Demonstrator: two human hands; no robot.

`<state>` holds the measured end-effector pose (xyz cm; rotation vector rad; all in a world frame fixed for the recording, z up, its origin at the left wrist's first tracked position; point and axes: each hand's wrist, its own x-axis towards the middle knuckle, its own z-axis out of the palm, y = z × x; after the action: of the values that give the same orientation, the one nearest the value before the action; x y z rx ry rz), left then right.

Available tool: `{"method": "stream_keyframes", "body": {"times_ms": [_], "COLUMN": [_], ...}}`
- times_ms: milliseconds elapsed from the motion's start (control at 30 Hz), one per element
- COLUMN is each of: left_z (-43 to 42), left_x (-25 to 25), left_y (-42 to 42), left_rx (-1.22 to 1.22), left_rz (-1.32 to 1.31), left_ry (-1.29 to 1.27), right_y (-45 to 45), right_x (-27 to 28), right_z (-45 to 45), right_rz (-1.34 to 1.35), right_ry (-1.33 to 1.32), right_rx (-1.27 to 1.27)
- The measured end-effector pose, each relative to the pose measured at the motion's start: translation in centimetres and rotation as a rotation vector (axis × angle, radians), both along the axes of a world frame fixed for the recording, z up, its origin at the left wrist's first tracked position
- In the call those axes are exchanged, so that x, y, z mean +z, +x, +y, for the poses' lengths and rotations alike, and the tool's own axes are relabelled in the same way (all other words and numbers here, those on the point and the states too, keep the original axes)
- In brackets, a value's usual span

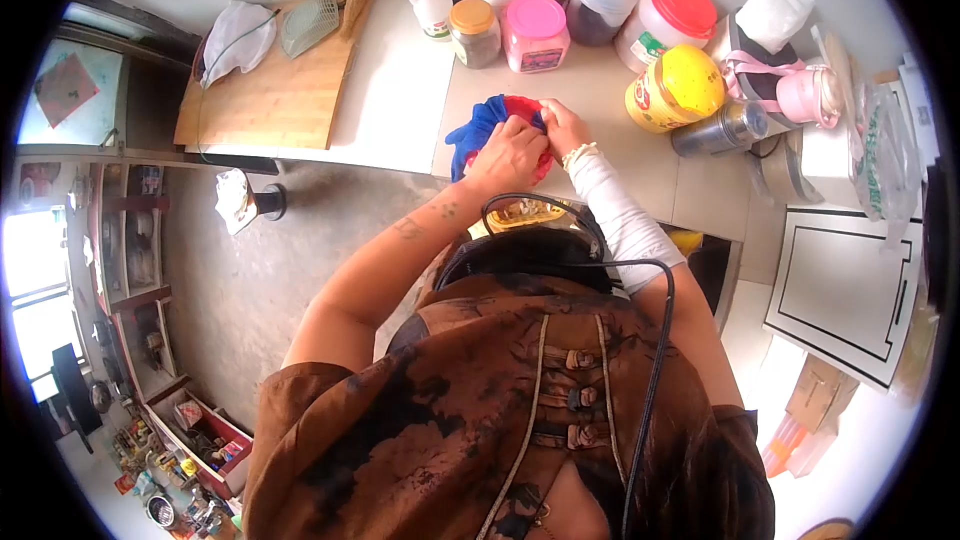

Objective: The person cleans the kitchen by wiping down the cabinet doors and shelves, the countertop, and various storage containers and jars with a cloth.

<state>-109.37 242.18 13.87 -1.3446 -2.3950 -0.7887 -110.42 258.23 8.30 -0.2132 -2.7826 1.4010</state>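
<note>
- Shirt: nearest camera.
- Left hand: back up, fingers curled, gripping cloth.
- Right hand: just beside left, fingers bent, grasping cloth's right side.
- Cloth: blue-red, in 2 hands, at counter's near edge.

Wrinkled, matt cloth is seen in the blue-and-red bundle, smooth wood in the board, glossy plastic in the yellow tub, shiny metal in the flask.
</note>
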Motion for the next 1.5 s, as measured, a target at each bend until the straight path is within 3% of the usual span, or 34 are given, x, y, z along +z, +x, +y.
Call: {"method": "stream_keyframes", "body": {"times_ms": [100,233,367,400,433,500,567,633,667,733,833,967,1067,1167,1267,1367,1467,1500], "left_z": [-0.2,-1.9,-3.8,-4.4,-4.7,-5.2,-5.3,-4.5,-4.3,-4.3,-2.9,-2.8,-1.6,-2.1,-2.1,-1.9,-2.2,-2.7], "left_x": [0.1,0.6,3.9,2.9,0.7,-3.2,-7.6,-9.9,-9.7,-9.4,-10.7,-10.0,-10.1,-9.7,-9.9,-11.1,-12.7,-13.7], "left_y": [0.6,-1.5,-3.3,-3.6,-3.7,-3.3,-2.6,-0.5,-0.2,0.3,1.3,4.8,5.3,2.9,0.6,-1.2,-2.7,-3.3], "left_rx": [0.006,-0.091,0.468,0.477,0.483,0.535,0.600,0.630,0.641,0.607,0.630,0.711,0.810,0.829,0.925,0.982,1.040,1.089], "left_rz": [-0.035,-0.307,-0.858,-0.882,-0.880,-0.514,-0.692,-0.892,-0.901,-0.625,-0.645,-0.656,-0.584,-0.716,-0.684,-0.620,-0.677,-0.877], "left_ry": [0.004,0.018,0.669,0.747,0.759,0.365,0.307,0.585,0.600,0.309,0.511,0.544,0.633,0.607,0.609,0.636,0.805,0.847], "right_y": [0.8,1.0,1.3,1.5,1.4,1.5,2.0,2.2,2.2,2.2,1.9,2.6,2.6,2.7,3.0,2.9,3.0,3.1], "right_x": [0.6,0.1,-0.6,-0.2,0.3,0.3,0.2,0.1,0.2,0.2,0.0,0.0,-0.3,-2.3,1.8,1.7,0.7,0.8], "right_z": [-0.4,-0.5,0.2,0.1,-0.2,-1.2,-1.9,-1.9,-1.9,-2.0,-1.8,-2.1,-2.0,-1.2,-4.0,-3.9,-4.1,-4.1], "right_rz": [-0.030,0.064,0.171,0.146,0.127,0.161,0.069,0.062,0.015,-0.039,-0.007,-0.014,-0.051,0.008,-0.092,-0.147,-0.085,-0.087], "right_ry": [0.023,0.032,-0.037,0.007,0.054,0.113,0.206,0.194,0.207,0.234,0.184,0.196,0.054,0.109,0.077,-0.032,0.053,0.062], "right_rx": [-0.008,0.011,-0.035,-0.046,-0.054,-0.029,-0.085,-0.071,-0.065,-0.041,-0.063,-0.137,-0.182,-0.196,-0.220,-0.219,-0.288,-0.277]}}
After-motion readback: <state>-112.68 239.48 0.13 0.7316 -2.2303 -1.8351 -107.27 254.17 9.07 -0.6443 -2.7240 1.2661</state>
